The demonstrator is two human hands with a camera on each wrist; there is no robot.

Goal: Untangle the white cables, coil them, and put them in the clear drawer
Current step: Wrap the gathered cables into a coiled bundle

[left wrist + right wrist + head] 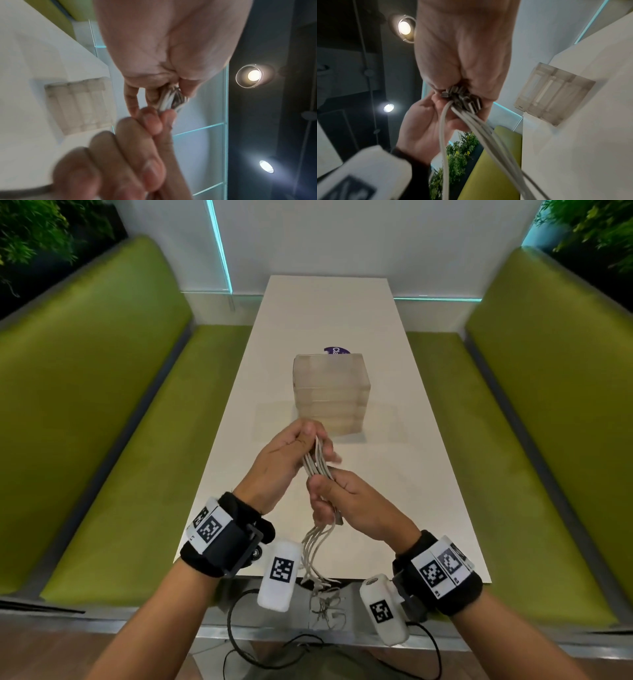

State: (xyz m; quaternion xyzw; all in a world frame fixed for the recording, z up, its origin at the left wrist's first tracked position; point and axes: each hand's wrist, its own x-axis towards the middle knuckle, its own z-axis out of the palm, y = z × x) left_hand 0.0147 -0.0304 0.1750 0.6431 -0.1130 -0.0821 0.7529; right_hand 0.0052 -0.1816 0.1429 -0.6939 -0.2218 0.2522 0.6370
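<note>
A bundle of several white cables (317,462) is held in the air over the near end of the white table (394,474). My left hand (306,438) grips the bundle's upper part, fingers curled round it. Just below, my right hand (320,491) grips the same bundle. The right wrist view shows the metal plugs (462,97) bunched in my right hand (467,81), with cables (481,135) trailing down. Loose cable ends (320,553) hang past the table's near edge into a tangle (325,604). The clear drawer unit (330,395) stands beyond the hands, all drawers closed.
A purple round sticker (337,351) lies behind the drawer unit. Green benches (137,440) run along both sides of the table. Black wires (274,652) hang below the near edge. The drawer unit also shows in the left wrist view (78,105) and the right wrist view (553,94).
</note>
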